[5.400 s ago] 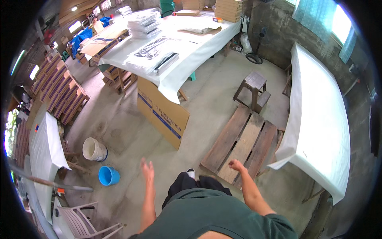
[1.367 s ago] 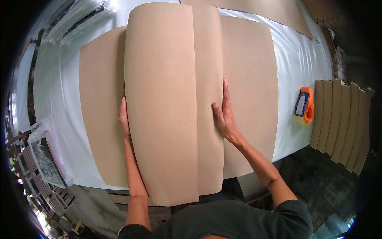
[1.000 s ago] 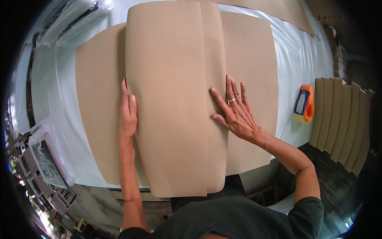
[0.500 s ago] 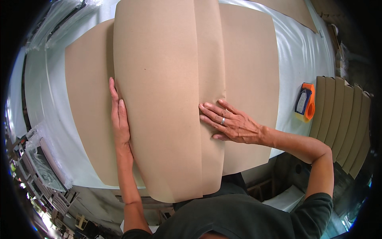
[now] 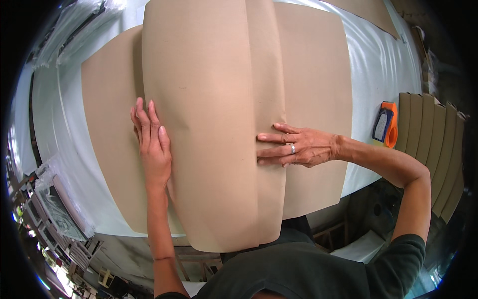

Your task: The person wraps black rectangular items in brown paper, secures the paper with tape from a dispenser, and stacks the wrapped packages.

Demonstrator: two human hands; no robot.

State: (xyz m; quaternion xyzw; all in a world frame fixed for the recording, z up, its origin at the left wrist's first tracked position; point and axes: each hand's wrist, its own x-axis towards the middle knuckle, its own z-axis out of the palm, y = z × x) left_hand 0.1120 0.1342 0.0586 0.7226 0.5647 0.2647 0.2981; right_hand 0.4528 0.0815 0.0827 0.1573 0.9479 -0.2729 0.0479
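A large brown sheet of paper or thin card [image 5: 204, 149] is folded over into a broad, bulging tube, its long overlapping edge running down the right side. Beneath it lies a flat brown sheet [image 5: 313, 94], showing on both sides. My left hand [image 5: 153, 137] rests against the tube's left side with its fingers stretched and slightly apart. A small dent shows in the paper near it. On the right, my right hand [image 5: 306, 147], wearing a ring, lies across the overlapping flap [image 5: 269, 199] with extended fingers, their tips at the seam. Neither hand grips anything.
A white covered table [image 5: 378, 65] lies under the sheets. At its right stands an orange and blue tape dispenser [image 5: 386, 124], beside several folded brown pieces [image 5: 428, 144] in an overlapping row. Clear plastic-wrapped items [image 5: 59, 204] stand at the left edge.
My left hand has shifted slightly onto the tube's edge and its fingers have spread. My right hand has moved a little to the right, its fingers straighter. A dent has appeared by my left hand.
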